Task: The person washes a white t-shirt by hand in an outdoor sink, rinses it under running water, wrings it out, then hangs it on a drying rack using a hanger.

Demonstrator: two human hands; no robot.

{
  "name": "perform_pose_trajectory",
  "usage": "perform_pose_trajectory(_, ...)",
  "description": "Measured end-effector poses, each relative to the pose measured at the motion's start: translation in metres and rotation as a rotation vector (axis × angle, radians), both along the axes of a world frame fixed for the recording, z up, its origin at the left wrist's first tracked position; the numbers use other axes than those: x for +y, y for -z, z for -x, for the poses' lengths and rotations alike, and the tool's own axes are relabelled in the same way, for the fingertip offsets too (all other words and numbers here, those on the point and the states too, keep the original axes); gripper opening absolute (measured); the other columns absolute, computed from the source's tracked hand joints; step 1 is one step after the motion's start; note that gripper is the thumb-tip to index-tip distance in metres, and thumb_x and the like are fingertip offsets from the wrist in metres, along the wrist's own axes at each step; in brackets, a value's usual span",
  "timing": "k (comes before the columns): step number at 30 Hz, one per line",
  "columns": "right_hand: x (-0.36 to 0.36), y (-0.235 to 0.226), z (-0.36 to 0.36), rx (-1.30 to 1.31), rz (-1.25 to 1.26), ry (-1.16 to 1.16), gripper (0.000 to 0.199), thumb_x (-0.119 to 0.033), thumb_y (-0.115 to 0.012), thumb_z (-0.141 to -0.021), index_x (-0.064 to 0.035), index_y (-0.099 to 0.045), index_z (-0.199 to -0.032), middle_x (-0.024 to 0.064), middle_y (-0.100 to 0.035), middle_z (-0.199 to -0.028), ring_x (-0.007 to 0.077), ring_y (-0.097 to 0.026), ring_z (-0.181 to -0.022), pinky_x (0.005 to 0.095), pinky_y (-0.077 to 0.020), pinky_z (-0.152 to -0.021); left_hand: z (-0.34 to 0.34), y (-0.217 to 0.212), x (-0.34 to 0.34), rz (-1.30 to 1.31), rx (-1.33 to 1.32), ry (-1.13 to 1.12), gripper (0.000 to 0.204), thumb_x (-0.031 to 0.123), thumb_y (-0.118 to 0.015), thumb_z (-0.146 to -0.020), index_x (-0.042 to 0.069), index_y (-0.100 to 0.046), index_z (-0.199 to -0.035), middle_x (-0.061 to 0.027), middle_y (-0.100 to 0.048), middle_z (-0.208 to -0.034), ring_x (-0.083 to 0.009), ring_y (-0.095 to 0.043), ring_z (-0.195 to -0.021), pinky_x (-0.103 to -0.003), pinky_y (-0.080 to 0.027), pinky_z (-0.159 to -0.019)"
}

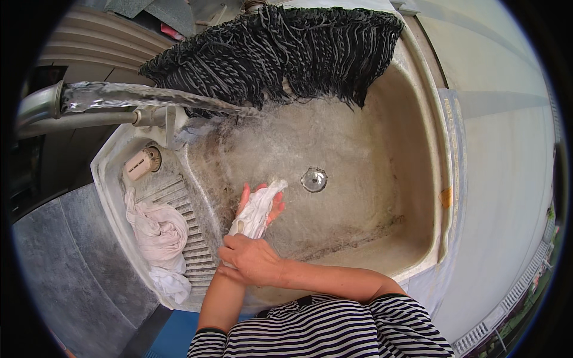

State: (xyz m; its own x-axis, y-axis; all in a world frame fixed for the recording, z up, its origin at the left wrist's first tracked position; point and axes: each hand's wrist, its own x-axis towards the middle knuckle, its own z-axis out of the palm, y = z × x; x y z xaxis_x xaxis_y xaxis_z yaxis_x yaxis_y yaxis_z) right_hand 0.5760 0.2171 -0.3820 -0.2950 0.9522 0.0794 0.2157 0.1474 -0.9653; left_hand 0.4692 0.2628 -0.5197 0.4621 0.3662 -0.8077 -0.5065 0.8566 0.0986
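A wet white cloth lies lengthwise along my left hand, low over the near left part of the sink basin. Fingers of that hand show on both sides of the cloth and curl up around it; the palm is covered. My right hand crosses over from the right and is closed on the cloth's near end, by my left wrist. A small tan patch shows at its fingertips, too small to make out. To the left, a twisted pale pink and white cloth bundle rests on the ribbed washboard.
Water pours from the metal tap into the stone sink, near its metal drain. A dark fringed mop-like textile hangs over the far rim. A pinkish soap bar sits in the corner recess beside the washboard.
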Motion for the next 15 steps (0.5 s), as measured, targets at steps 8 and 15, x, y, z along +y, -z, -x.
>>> perform_pose_trajectory(8, 0.095, 0.125, -0.133, -0.756, -0.2, 0.524, 0.021, -0.025, -0.064, -0.089, -0.01, -0.061, -0.076, 0.0085, -0.061, -0.078, 0.0285, -0.064, -0.075, 0.0406, -0.0544, -0.059, -0.06, -0.093, 0.004, -0.194, 0.429, -0.016, 0.025, 0.029, -0.064, -0.096, 0.009, -0.064, -0.109, -0.0062, -0.069, -0.102, -0.0212, -0.065, -0.098, -0.033, -0.051, -0.092)
perform_pose_trajectory(15, 0.04, 0.162, -0.212, -0.828, 0.226, 0.896, 0.029, -0.027, -0.071, -0.084, -0.0045, -0.06, -0.097, 0.0159, -0.06, -0.102, 0.0367, -0.061, -0.094, 0.0471, -0.0529, -0.071, -0.006, -0.047, -0.013, -0.246, 0.823, 0.594, 0.056, 0.031, -0.066, -0.094, 0.011, -0.046, -0.142, -0.0162, -0.048, -0.14, -0.0262, -0.046, -0.13, -0.039, -0.046, -0.095)
